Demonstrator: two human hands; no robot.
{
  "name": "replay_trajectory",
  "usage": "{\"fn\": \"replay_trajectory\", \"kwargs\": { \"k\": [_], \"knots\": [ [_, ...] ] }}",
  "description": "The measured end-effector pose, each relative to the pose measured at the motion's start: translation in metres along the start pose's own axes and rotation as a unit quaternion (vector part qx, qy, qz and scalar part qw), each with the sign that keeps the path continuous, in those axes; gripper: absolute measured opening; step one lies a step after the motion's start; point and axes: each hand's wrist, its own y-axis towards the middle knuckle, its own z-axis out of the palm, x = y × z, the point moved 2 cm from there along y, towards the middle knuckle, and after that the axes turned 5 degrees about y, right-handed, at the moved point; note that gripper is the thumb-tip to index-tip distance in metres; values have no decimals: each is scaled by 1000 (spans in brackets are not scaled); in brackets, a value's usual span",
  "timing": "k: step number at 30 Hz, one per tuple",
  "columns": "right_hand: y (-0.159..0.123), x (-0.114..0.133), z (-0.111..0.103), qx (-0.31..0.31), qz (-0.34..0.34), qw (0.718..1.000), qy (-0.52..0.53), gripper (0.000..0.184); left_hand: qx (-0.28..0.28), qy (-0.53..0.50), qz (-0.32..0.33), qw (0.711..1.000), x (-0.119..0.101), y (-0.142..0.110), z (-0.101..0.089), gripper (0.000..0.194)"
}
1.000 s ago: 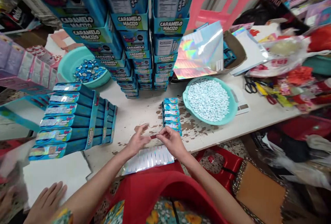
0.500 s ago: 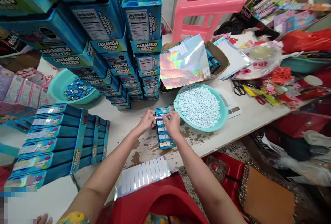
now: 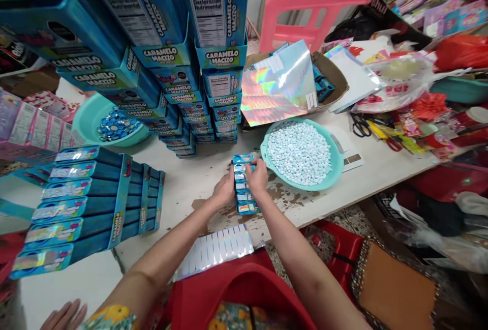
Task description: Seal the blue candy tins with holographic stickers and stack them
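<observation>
A short row of blue candy tins (image 3: 244, 199) with shiny strips across their tops stands on the table in front of me. My left hand (image 3: 224, 188) lies along the row's left side, thumb near the top edge, gripping it. Bent over the upper right of the row, my right hand (image 3: 258, 177) presses thumb and fingers on the tin tops; its fingertips are partly hidden. Nearer to me, between my forearms, lies a holographic sheet of narrow stickers (image 3: 219, 248).
A turquoise bowl of pale candies (image 3: 340, 159) stands right of my hands. Tall stacks of blue tins (image 3: 223, 83) rise behind, with more packed tins (image 3: 102, 192) at left. Another turquoise bowl (image 3: 86, 119) holds blue pieces. Scissors (image 3: 360, 125) lie at right. Another person's hand (image 3: 66, 316) shows lower left.
Both hands held a thin shiny strip over an upper tin; now my left hand has dropped to the row's side, and my right presses on the tops. The view has shifted slightly.
</observation>
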Motion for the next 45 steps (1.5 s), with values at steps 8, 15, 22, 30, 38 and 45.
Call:
{"fn": "replay_trajectory", "kwargs": {
  "k": [8, 15, 22, 30, 38, 45],
  "knots": [
    [-77, 45, -12, 74, -213, 972, 58, 23, 120, -45, -99, 987, 101, -123, -71, 38],
    [-221, 51, 74, 505, -215, 836, 20, 36, 132, -180, -318, 922, 168, -224, -47, 32],
    [-253, 45, 91, 570, -290, 766, -68, 53, 71, -210, -328, 918, 171, -221, -35, 24],
    [-259, 44, 93, 557, -340, 752, -92, 60, 69, -219, -348, 909, 174, -219, -35, 12],
    [-256, 49, 84, 563, -331, 754, -63, 44, 79, -212, -359, 905, 174, -220, -36, 12],
    [-245, 56, 83, 499, -224, 836, 30, 4, 86, -114, -331, 933, 171, -216, -38, 18]
  ]
}}
